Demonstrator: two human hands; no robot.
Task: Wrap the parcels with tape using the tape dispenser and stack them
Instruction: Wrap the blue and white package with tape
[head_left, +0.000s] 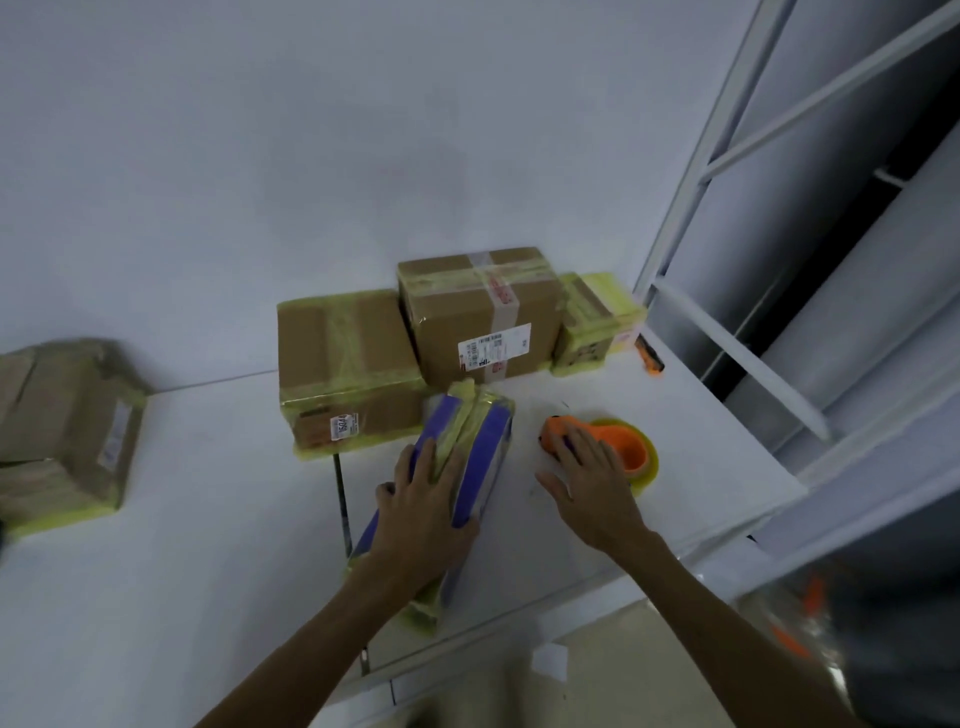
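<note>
The left hand (426, 504) is pressing flat on the purple parcel (485, 457), its fingers straight and spread, with the parcel lying under them on the white table (208, 519). The right hand (592, 483) is resting straight, slightly spread fingers on the orange tape dispenser (626, 447), whose roll is sitting just beyond the fingertips. Past both sets of fingertips, taped cardboard boxes (348, 358) are standing side by side.
</note>
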